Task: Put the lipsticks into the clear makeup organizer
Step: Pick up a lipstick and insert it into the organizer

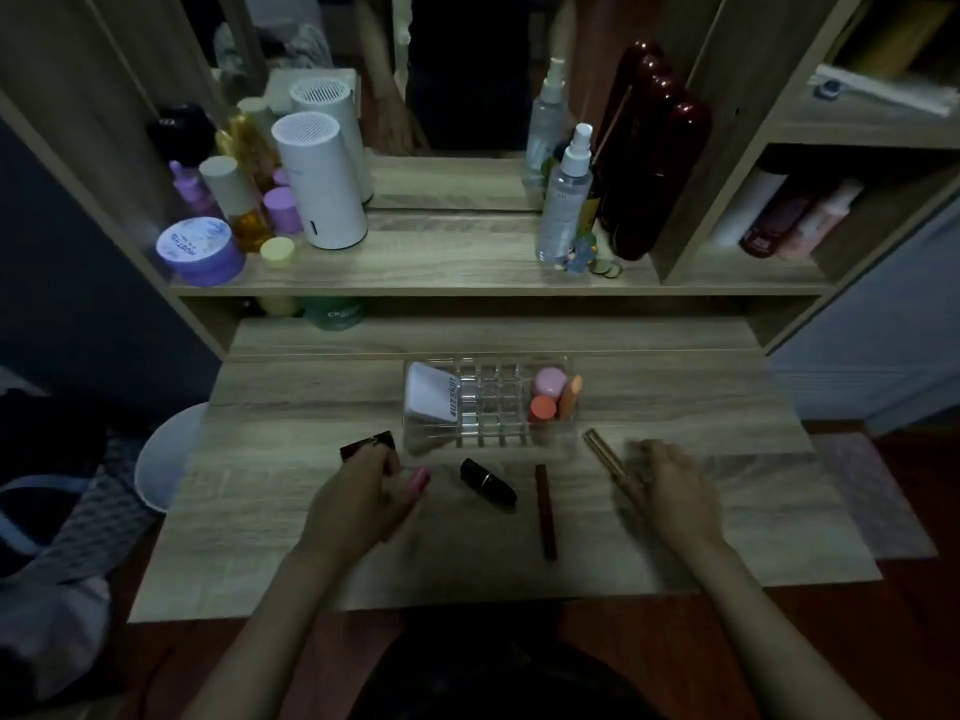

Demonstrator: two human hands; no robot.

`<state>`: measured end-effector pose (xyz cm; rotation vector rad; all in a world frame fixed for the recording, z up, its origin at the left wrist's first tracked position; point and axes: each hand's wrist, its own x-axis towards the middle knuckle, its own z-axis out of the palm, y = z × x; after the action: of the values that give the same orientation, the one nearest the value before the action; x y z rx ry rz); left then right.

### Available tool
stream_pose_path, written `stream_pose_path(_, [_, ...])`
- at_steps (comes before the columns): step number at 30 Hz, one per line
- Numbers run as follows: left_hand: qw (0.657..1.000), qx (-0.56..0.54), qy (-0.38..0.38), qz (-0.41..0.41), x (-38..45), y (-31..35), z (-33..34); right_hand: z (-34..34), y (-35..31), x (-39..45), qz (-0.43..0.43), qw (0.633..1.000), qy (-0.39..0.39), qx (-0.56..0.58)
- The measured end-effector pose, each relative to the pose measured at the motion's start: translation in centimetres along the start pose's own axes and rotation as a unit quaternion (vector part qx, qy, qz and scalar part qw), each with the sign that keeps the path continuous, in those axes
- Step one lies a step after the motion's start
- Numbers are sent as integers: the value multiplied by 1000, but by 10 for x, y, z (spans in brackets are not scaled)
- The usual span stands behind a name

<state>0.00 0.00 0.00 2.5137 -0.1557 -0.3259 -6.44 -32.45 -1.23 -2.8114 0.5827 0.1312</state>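
1. The left hand (363,493) is closed around a dark red lipstick (369,443), lifted just above the table (291,537); a pink tube (420,480) shows beside its fingers.
2. The right hand (670,485) is blurred, fingers curled against a gold lipstick (608,457); whether it grips it I cannot tell.
3. Between the hands lie a black lipstick (488,483) and a thin dark red stick (546,511).
4. Just beyond stands the clear organizer (488,439), its middle slots bare, a white compact (431,400) at its left end and pink and orange tubes (556,397) at its right.
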Motion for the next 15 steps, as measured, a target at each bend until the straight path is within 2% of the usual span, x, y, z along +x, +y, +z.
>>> stream_pose_path(4, [998, 45, -38, 0, -6, -12, 11, 3, -3, -2, 46, 998, -36, 13])
stream_pose_path(10, [997, 67, -37, 22, -6, -19, 19, 13, 1, -2, 70, 995, -11, 75])
stream_pose_path(12, [998, 58, -32, 19, -5, -20, 20, 11, 3, 0, 98, 984, 24, 144])
stream_pose_path(15, [999, 38, -20, 13, -5, -20, 20, -9, -5, 6, 97, 942, 151, 283])
